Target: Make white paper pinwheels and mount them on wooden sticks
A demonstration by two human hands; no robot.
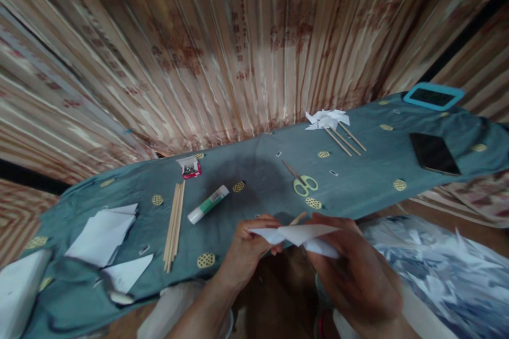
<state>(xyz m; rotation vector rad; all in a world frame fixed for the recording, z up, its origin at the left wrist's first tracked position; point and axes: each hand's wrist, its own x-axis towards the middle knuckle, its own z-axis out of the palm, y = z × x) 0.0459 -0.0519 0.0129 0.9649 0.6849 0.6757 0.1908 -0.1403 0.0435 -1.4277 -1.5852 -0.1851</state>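
Observation:
Near the table's front edge, my left hand (pixel 254 241) pinches one side of a folded white paper pinwheel (pixel 298 233). From the other side my right hand (pixel 350 265) closes round the same paper, slightly blurred. A wooden stick (pixel 299 217) shows its tip just behind the paper; the rest of it is hidden by the paper and fingers. Beyond my hands lie green-handled scissors (pixel 304 184). A white and green glue stick (pixel 209 204) lies to the left of them. Further back at the right are several finished paper pinwheels (pixel 328 119) on sticks.
A small red and white box of pins (pixel 190 168) stands near several loose wooden sticks (pixel 174 228). White paper sheets (pixel 103 235) lie on the left of the green tablecloth (pixel 254 169). At the right are a black phone (pixel 435 153) and a blue-framed device (pixel 433 96). A curtain (pixel 238 47) hangs behind.

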